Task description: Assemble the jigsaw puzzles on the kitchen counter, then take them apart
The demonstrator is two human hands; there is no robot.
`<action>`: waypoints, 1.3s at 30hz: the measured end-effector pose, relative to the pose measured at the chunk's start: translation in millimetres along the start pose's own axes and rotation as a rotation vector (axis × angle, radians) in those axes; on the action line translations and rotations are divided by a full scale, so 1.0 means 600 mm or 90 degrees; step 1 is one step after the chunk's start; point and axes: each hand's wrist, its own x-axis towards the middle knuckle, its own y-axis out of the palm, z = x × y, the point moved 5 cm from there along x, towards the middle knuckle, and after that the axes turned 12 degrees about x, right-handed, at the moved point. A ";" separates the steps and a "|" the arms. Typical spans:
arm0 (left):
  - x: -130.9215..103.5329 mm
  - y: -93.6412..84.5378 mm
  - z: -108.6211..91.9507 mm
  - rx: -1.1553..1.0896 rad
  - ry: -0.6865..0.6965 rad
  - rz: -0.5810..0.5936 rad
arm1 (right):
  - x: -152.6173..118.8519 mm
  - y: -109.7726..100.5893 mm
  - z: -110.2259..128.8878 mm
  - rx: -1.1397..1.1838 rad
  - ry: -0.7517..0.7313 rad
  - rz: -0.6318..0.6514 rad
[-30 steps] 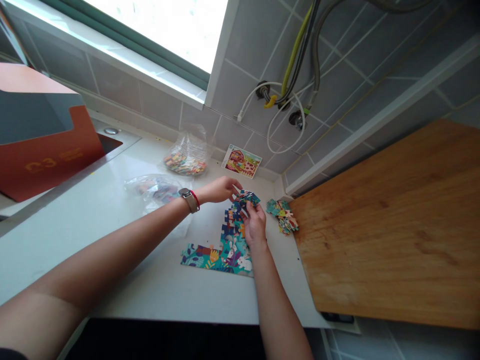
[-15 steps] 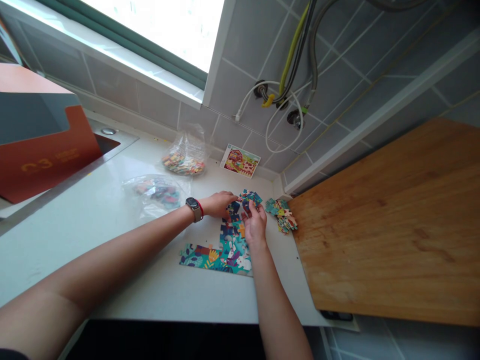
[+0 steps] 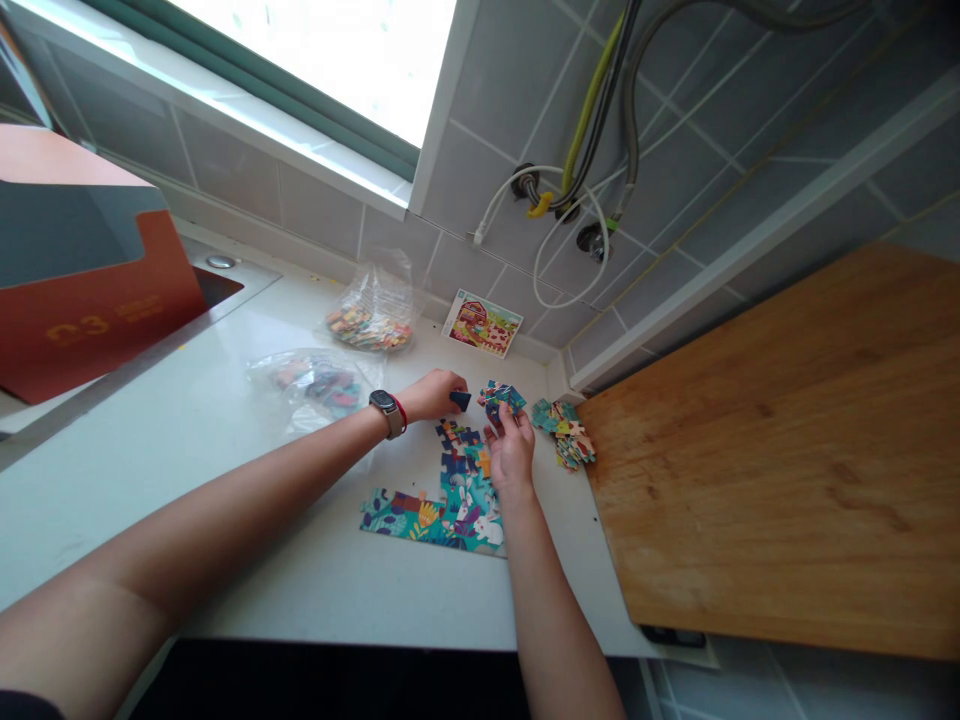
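Observation:
A dark blue puzzle piece point(image 3: 460, 400) is pinched in the fingers of my left hand point(image 3: 437, 394), above and left of the joined puzzle. My right hand point(image 3: 512, 450) holds a bunch of puzzle pieces point(image 3: 501, 397) at its fingertips, over the puzzle's right edge. The partly joined puzzle point(image 3: 457, 510) lies flat on the white counter, with rabbits, leaves and a yellow flower on it; my right hand and wrist cover part of its right side. To the right of my right hand lies a pile of loose pieces point(image 3: 566, 434).
Two clear bags of pieces, one upper point(image 3: 371, 318) and one lower point(image 3: 319, 382), lie on the counter point(image 3: 300, 560) at left. A picture card point(image 3: 482, 323) leans at the wall. A wooden board point(image 3: 780, 450) stands right, an orange box point(image 3: 90, 300) far left. Hoses hang above.
My left hand has moved slightly up and left from the puzzle, and the dark blue piece now shows in its fingers. My right hand has barely moved.

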 end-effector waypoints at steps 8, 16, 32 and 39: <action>-0.011 -0.007 0.005 -0.052 -0.011 0.214 | -0.006 0.006 0.000 0.029 0.037 0.001; -0.028 0.016 -0.029 0.149 0.017 0.174 | -0.007 0.006 -0.001 0.027 0.033 0.004; -0.024 0.036 -0.038 0.055 0.004 0.125 | -0.005 0.005 -0.002 0.041 0.033 0.005; -0.015 0.058 -0.043 -0.029 -0.015 0.068 | 0.003 -0.002 -0.007 0.071 0.035 0.005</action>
